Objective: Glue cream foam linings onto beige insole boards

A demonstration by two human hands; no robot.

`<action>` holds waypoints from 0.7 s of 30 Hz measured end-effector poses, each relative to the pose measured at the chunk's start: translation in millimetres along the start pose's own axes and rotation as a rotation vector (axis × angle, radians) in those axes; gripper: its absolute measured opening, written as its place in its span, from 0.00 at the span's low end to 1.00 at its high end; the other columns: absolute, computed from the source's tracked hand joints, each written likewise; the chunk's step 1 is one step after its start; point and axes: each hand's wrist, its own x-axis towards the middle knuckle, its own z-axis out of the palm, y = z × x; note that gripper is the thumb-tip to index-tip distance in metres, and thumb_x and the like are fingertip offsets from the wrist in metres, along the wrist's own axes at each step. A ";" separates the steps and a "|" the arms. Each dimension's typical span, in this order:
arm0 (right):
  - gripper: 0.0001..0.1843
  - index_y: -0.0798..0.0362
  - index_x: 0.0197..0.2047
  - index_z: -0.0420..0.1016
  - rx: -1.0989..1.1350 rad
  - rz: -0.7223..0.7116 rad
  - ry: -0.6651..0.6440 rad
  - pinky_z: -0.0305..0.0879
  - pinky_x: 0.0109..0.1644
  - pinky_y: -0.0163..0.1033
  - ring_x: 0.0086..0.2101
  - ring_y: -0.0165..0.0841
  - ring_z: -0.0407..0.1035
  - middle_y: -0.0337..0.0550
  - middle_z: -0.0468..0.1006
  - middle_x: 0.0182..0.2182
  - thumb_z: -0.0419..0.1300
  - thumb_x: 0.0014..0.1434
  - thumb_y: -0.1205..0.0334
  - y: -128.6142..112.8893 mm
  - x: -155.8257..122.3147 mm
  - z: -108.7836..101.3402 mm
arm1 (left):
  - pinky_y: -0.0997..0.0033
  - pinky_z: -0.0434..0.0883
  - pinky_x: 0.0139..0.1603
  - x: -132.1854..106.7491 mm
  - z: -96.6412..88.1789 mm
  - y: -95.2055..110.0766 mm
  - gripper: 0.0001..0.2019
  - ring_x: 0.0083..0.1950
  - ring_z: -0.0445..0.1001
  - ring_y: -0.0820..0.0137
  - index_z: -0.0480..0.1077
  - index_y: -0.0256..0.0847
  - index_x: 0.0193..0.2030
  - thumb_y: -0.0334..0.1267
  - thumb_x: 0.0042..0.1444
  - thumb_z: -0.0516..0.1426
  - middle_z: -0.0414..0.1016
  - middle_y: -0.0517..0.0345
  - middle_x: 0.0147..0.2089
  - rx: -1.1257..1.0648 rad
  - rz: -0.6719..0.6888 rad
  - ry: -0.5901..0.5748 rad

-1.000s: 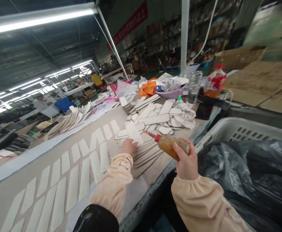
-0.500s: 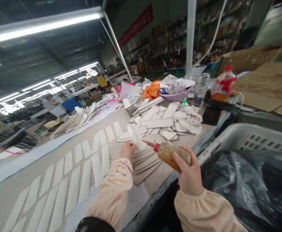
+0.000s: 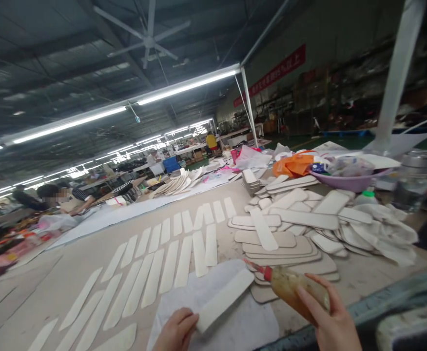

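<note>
My left hand (image 3: 177, 332) pinches the near end of a long white insole-shaped piece (image 3: 225, 300), which lies over a white sheet (image 3: 250, 324) at the table's front edge. My right hand (image 3: 332, 321) grips a squeeze bottle (image 3: 296, 288) of brownish glue with a red nozzle. The nozzle points left, close to the far tip of the held piece. Just beyond lies a stack of similar beige pieces (image 3: 282, 248).
Rows of white pieces (image 3: 169, 258) lie spread on the beige table. A heap of white pieces (image 3: 308, 214) sits behind the stack, with a purple bowl (image 3: 348, 180) and a clear jar (image 3: 416, 178) at far right. A person (image 3: 58, 195) works at far left.
My left hand has brought one white piece from the stack toward me onto the white sheet. The right hand followed with the bottle. The camera has tilted up.
</note>
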 end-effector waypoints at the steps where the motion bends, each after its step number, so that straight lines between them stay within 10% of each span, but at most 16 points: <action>1: 0.31 0.54 0.43 0.71 -0.010 0.042 -0.048 0.71 0.30 0.35 0.31 0.39 0.72 0.43 0.77 0.34 0.70 0.38 0.48 2.6 -5.9 4.2 | 0.76 0.75 0.37 -14.4 0.1 -7.0 0.16 0.36 0.76 0.69 0.72 0.47 0.45 0.28 0.52 0.52 0.76 0.53 0.37 0.012 0.016 -0.001; 10: 0.33 0.52 0.44 0.70 -0.183 0.177 -0.359 0.72 0.35 0.38 0.36 0.42 0.71 0.43 0.77 0.34 0.69 0.36 0.45 32.8 -49.8 29.7 | 0.68 0.70 0.55 -69.1 9.5 -5.7 0.37 0.55 0.71 0.64 0.62 0.47 0.59 0.22 0.39 0.51 0.71 0.50 0.55 0.029 -0.164 -0.058; 21: 0.22 0.53 0.45 0.67 -0.330 -0.139 -0.528 0.69 0.40 0.43 0.35 0.37 0.68 0.44 0.72 0.38 0.62 0.51 0.50 33.4 -94.1 56.6 | 0.65 0.72 0.48 -79.0 -8.7 14.7 0.11 0.47 0.72 0.68 0.73 0.44 0.45 0.34 0.59 0.52 0.73 0.50 0.45 -0.033 -0.236 0.052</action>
